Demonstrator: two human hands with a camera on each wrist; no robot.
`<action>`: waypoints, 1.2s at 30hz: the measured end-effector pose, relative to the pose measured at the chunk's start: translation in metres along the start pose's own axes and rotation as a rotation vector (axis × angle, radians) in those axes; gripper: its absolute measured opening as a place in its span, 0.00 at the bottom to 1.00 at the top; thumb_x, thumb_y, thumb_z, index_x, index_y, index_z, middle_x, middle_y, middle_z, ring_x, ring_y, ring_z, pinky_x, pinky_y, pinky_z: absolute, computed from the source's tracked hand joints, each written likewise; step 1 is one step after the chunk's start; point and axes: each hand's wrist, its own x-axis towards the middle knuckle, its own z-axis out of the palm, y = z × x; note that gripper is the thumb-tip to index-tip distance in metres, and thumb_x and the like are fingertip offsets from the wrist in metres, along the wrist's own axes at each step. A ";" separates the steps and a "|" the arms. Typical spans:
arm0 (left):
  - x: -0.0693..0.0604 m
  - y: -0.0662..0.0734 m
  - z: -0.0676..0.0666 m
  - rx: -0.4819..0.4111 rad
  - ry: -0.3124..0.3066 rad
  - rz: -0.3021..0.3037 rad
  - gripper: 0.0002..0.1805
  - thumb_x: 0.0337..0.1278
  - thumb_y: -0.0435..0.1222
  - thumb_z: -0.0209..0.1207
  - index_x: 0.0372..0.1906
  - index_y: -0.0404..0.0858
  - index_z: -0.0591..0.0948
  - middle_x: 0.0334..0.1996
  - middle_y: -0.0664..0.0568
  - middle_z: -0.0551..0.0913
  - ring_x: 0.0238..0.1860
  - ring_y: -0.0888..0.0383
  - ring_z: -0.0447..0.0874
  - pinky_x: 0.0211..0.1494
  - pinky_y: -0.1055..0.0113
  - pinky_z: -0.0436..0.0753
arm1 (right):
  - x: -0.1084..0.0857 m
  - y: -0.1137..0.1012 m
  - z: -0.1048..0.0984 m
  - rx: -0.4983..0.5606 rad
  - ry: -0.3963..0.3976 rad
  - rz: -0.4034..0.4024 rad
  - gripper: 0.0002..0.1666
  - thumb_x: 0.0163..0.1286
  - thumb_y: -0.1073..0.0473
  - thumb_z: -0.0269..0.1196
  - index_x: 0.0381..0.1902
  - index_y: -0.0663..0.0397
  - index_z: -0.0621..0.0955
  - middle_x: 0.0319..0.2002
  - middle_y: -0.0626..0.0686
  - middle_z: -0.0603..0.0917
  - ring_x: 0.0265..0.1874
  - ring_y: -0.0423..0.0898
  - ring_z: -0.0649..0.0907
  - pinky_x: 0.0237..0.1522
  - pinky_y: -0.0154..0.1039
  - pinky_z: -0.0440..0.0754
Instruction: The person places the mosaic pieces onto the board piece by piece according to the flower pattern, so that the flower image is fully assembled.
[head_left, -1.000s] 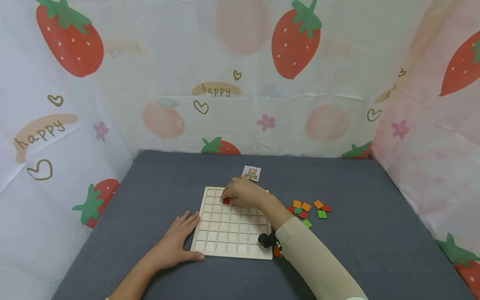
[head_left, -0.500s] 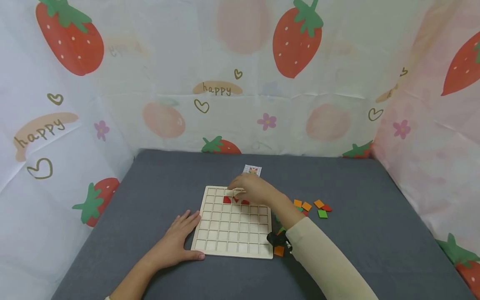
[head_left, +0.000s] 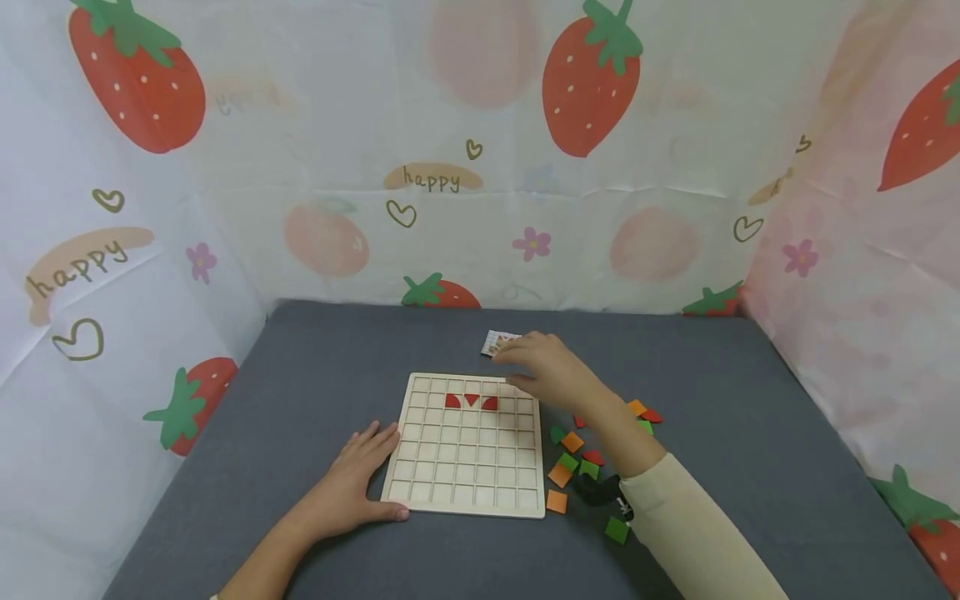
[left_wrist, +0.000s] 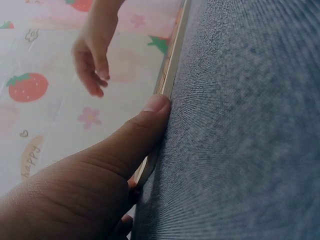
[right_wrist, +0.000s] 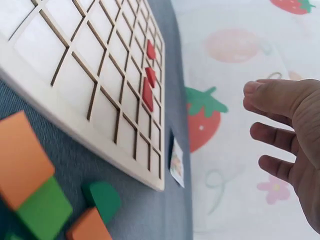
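On my feed, a pale printed curtain enclosed the back and both sides, with red strawberries, pink flowers, outlined hearts and the word "happy". Below it I saw a table with a dark grey, woven-looking covering. On it lay a flat, square, light wooden board, divided by thin raised strips into rows of square cells. I saw the person's left hand spread at the board's left edge, its thumb by the near corner. The right hand was raised near the far right corner, fingers apart and loosely bent. Behind it, partly hidden, lay a small white card with a coloured pattern. Orange squares, green squares and a dark green rounded piece lay loose right of the board. In its second row from the far edge, a red triangle pointed nearward between two red curve-sided pieces.
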 end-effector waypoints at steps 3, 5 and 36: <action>0.000 0.000 0.000 0.003 0.000 -0.002 0.66 0.41 0.67 0.72 0.81 0.38 0.59 0.81 0.46 0.56 0.83 0.40 0.44 0.82 0.37 0.45 | -0.010 0.001 -0.007 -0.014 0.034 0.013 0.21 0.68 0.58 0.72 0.59 0.46 0.86 0.56 0.48 0.87 0.57 0.51 0.81 0.60 0.55 0.79; 0.000 0.000 0.000 0.002 0.001 -0.002 0.65 0.41 0.67 0.72 0.81 0.38 0.59 0.81 0.46 0.57 0.83 0.40 0.44 0.82 0.37 0.45 | -0.016 0.001 -0.013 -0.013 0.053 0.023 0.21 0.67 0.59 0.72 0.58 0.47 0.87 0.54 0.49 0.87 0.57 0.52 0.81 0.60 0.56 0.78; 0.000 0.002 -0.001 -0.008 -0.014 -0.012 0.65 0.42 0.67 0.72 0.81 0.38 0.59 0.81 0.45 0.56 0.83 0.39 0.43 0.82 0.37 0.44 | -0.105 0.044 -0.020 0.029 0.170 0.235 0.19 0.66 0.61 0.73 0.55 0.52 0.87 0.54 0.56 0.86 0.56 0.59 0.80 0.60 0.65 0.75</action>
